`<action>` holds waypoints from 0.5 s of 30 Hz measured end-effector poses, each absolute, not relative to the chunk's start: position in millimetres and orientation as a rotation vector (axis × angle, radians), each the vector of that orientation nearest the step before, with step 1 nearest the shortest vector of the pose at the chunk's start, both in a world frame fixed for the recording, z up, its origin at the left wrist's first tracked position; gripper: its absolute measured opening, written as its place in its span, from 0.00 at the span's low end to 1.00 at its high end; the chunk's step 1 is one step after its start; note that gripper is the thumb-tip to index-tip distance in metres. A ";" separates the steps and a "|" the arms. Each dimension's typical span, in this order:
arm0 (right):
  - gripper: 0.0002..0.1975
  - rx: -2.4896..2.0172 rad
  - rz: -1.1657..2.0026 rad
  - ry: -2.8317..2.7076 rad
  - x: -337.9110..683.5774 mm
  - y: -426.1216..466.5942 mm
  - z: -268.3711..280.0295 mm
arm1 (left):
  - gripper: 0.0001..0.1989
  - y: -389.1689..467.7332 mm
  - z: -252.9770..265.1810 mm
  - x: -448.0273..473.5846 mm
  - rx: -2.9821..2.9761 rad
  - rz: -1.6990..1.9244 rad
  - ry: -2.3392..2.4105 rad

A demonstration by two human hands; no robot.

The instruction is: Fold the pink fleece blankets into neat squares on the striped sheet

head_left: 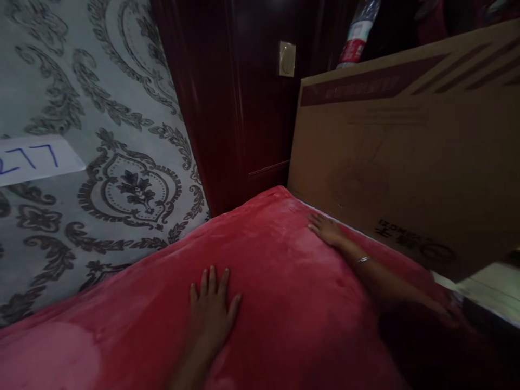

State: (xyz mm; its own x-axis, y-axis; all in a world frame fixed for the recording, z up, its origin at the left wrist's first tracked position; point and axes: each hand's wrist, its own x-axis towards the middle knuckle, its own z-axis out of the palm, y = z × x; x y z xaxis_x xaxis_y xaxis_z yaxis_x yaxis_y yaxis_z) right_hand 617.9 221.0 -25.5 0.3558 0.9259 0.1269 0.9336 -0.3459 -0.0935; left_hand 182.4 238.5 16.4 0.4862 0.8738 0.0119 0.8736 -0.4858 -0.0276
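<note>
A red plush sheet [268, 260] with pinkish patches covers the bed in front of me and runs up to the far corner. My left hand [212, 309] lies palm down on it near the middle, fingers spread. Farther off, close to the sheet's right edge, my right hand [324, 228] rests flat with its fingers stretched out. A thin bracelet [363, 260] circles my right wrist. Neither hand holds anything.
Patterned wallpaper [134, 184] with a paper label [40, 158] reading 277 borders the left side. A dark red wooden panel [260, 119] stands at the far end. A large cardboard box [406, 162] leans along the right, a plastic bottle [357, 40] behind its top edge.
</note>
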 end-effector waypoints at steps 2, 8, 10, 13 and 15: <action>0.31 -2.524 -0.075 -1.577 644.6 196.3 -22.1 | 0.32 237.9 18.5 183.4 -2.678 0.024 -1.576; 0.30 -2.668 -0.073 -1.384 624.7 160.8 -8.2 | 0.33 238.0 14.7 184.6 -2.678 -0.060 -1.552; 0.30 -2.630 -0.122 -1.431 589.3 158.7 -9.2 | 0.34 237.5 12.4 183.6 -2.690 -0.112 -1.544; 0.30 -2.424 -0.106 -1.750 533.7 146.8 -18.3 | 0.35 236.1 11.8 180.6 -2.712 -0.165 -1.542; 0.31 -2.354 -0.035 -1.883 510.8 128.5 -25.4 | 0.34 235.9 13.6 178.1 -2.754 -0.189 -1.510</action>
State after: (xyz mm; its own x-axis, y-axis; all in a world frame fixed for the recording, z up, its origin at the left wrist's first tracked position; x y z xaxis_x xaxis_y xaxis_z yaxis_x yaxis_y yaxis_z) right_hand 510.8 128.5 -25.4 0.2227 0.9700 0.0972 0.9730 -0.2149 -0.0843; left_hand 178.1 235.9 13.6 0.5321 0.8403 0.1033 0.8398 -0.5394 0.0617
